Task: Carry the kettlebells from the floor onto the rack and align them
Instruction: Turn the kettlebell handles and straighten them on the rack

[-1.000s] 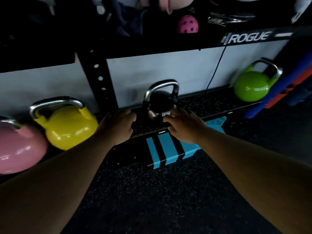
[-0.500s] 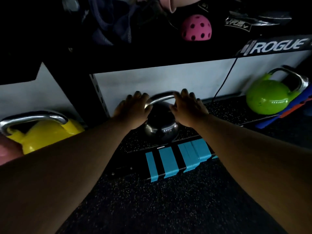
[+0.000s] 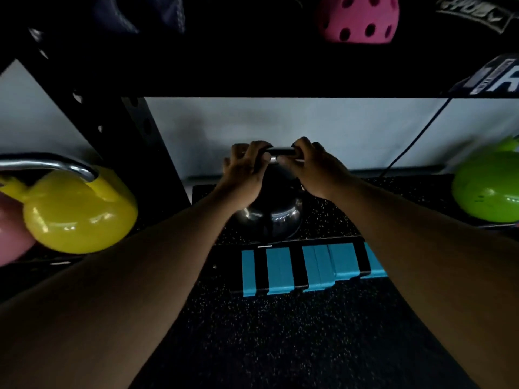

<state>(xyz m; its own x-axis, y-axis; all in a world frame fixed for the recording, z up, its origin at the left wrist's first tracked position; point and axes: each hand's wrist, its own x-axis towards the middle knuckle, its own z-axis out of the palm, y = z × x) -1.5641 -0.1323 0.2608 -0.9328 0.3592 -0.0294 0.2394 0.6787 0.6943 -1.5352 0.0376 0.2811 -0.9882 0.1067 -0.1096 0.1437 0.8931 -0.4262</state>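
A black kettlebell (image 3: 269,220) with a steel handle stands on the rack's low speckled shelf (image 3: 331,217), in the middle of the view. My left hand (image 3: 244,171) and my right hand (image 3: 311,167) both curl around its handle from either side, fingers closed. A short stretch of bare handle shows between them. To the left on the same shelf level sit a yellow kettlebell (image 3: 78,211) and, at the edge of view, a pink kettlebell (image 3: 11,237). A green kettlebell (image 3: 488,192) sits at the far right.
A black perforated rack upright (image 3: 134,141) stands between the yellow and black kettlebells. Blue tape strips (image 3: 309,265) mark the shelf's front edge. The upper shelf, low overhead, holds a pink holed ball (image 3: 359,18). A black cable (image 3: 415,138) hangs down the white wall. Speckled rubber floor lies below.
My hands went from resting at the kettlebell's sides to closing around its handle. The view has moved closer and lower toward the shelf.
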